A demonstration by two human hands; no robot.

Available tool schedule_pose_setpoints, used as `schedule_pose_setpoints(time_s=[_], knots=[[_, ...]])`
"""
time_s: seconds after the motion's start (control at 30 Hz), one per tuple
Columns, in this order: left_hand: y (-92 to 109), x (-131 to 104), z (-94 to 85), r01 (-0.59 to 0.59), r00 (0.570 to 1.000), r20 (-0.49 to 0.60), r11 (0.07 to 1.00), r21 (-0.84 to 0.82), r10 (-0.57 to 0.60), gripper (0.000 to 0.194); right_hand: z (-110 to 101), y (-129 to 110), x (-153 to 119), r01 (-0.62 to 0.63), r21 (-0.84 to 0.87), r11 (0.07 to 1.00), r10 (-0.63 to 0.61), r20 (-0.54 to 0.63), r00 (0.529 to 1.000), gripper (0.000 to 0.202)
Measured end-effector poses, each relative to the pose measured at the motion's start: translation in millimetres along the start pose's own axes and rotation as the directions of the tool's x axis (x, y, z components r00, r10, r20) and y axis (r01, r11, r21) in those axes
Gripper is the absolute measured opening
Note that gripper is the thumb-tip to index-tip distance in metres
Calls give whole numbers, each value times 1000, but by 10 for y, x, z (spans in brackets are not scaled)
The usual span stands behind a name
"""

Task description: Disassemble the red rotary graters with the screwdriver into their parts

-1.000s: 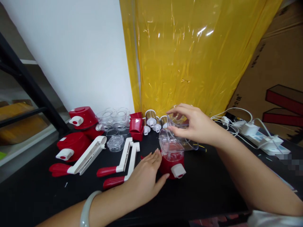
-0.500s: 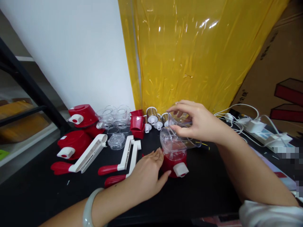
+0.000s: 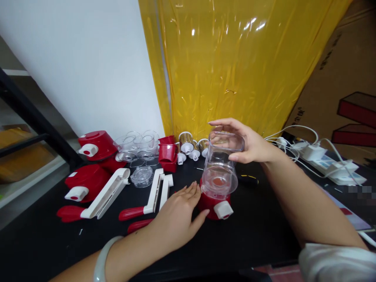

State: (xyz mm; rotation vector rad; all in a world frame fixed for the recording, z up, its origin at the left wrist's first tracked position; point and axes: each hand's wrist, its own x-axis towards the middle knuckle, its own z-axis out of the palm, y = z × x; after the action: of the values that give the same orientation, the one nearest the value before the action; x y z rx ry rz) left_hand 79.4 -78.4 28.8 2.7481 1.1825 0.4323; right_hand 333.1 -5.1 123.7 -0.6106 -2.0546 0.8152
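Observation:
A red base (image 3: 210,206) with a white knob (image 3: 223,210) stands on the black table. On top of it sits a clear plastic housing (image 3: 219,176), its wide opening upward. My right hand (image 3: 245,143) is around the upper rim of the housing, thumb in front and fingers behind, seen through the plastic. My left hand (image 3: 183,215) rests against the left side of the red base, with its fingers stretched and the thumb apart.
Left on the table (image 3: 102,250) are red bases (image 3: 88,182), white cranks with red handles (image 3: 102,194), clear parts (image 3: 142,177) and red cups (image 3: 168,153). Metal drums (image 3: 186,143) stand behind. A screwdriver (image 3: 249,179) and a power strip (image 3: 337,168) lie right.
The clear housing has turned on the red base, from its round opening facing left to its present pose. My right hand has turned with it; my left hand stays at the base.

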Motion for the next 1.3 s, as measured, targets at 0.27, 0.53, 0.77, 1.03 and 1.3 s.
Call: schedule_pose_setpoints(time_s=[0.27, 0.53, 0.77, 1.03, 1.3], knots=[[-116, 109, -344, 80, 997, 22, 985, -154, -77, 76, -360, -110, -117, 13, 65, 998, 8, -307, 952, 90], [-132, 459, -149, -1, 977, 190, 899, -439, 94, 120, -960, 39, -390, -64, 36, 997, 67, -68, 995, 71], [-75, 505, -31, 58, 992, 126, 873, -484, 4, 122, -1061, 105, -416, -309, -193, 931, 295, -99, 950, 72], [-151, 152, -534, 115, 981, -114, 942, -315, -158, 105, -1296, 435, -509, -436, -305, 847, 381, -223, 897, 64], [-900, -572, -1325, 534, 708, -380, 803, -263, -595, 106, -1384, 735, -516, -523, -381, 762, 490, -189, 851, 67]])
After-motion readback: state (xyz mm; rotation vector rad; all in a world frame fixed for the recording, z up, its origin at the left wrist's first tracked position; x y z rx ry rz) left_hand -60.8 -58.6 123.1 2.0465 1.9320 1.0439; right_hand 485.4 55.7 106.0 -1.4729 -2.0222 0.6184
